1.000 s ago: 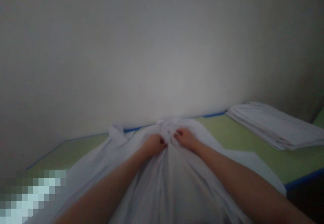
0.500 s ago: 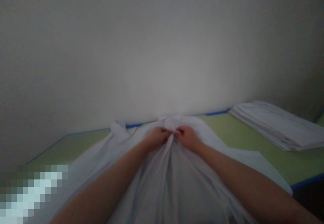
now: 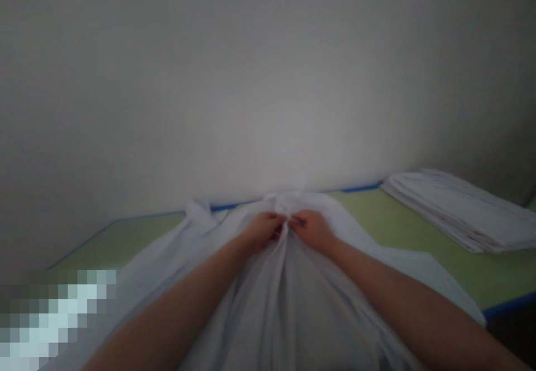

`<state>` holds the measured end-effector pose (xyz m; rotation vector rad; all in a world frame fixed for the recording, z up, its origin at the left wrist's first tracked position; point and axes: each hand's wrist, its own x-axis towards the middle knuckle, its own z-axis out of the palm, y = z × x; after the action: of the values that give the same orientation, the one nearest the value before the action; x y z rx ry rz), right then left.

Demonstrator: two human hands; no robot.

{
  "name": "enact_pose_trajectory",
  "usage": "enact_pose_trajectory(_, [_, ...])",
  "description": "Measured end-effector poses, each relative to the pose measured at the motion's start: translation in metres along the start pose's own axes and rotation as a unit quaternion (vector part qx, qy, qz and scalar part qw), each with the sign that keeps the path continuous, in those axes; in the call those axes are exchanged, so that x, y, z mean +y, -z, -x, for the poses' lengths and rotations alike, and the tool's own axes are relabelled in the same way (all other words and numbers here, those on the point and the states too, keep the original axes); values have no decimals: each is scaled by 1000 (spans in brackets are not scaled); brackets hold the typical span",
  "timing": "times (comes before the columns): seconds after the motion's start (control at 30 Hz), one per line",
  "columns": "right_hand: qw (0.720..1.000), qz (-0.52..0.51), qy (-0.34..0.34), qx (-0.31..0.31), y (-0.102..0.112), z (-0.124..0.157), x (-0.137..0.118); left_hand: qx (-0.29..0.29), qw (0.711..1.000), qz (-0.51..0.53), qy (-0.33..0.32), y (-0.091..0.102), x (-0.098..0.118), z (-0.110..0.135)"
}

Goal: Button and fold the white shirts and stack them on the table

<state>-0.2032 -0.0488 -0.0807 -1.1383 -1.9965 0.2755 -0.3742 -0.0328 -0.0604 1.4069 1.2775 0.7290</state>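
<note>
A thin white garment (image 3: 247, 309), which looks like a shirt or coat, is spread in loose folds over the table from its far edge towards me. My left hand (image 3: 266, 230) and my right hand (image 3: 312, 230) meet near its far end, around the collar area. Both have their fingers closed in a pinch on the cloth, almost touching each other. From that point, creases run down towards me. Whatever small part lies between the fingertips is too blurred to make out. A sleeve-like flap (image 3: 422, 270) lies out to the right, under my right forearm.
The green table top (image 3: 364, 214) has a blue edge and stands against a plain grey wall (image 3: 268, 80). On its right side lies a stack of folded white cloth or paper (image 3: 464, 209). A pixelated patch covers the lower left corner.
The view has shifted very slightly. Both hands stay pinched at the same spot on the garment, with only a small shift of the fingers.
</note>
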Motion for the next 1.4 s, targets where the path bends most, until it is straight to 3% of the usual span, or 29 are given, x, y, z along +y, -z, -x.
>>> enact_pose_trajectory(0.17, [1000, 1, 12, -8, 3, 1, -3, 20, 998, -66, -10, 1, -3, -1])
enact_pose_trajectory(0.33, [990, -133, 26, -48, 9, 3, 1, 32, 987, -149, -44, 5, 2, 2])
enact_pose_trajectory(0.57, [909, -346, -84, -217, 32, -4, 6, 28, 963, -254, -87, 9, 18, 14])
enact_pose_trajectory(0.67, [902, -342, -96, -246, 40, -5, 2, 27, 954, -282, -102, 6, 22, 18])
enact_pose_trajectory(0.9, [952, -243, -111, -150, 21, -5, 7, 13, 937, -322, -134, -1, 30, 25])
enact_pose_trajectory(1.1, [972, -192, -124, -52, 13, -1, 5, 30, 929, -339, -146, -4, 28, 25])
enact_pose_trajectory(1.4, [987, -133, -85, -40, 13, 0, 0, 27, 940, -319, -114, -4, 13, 14])
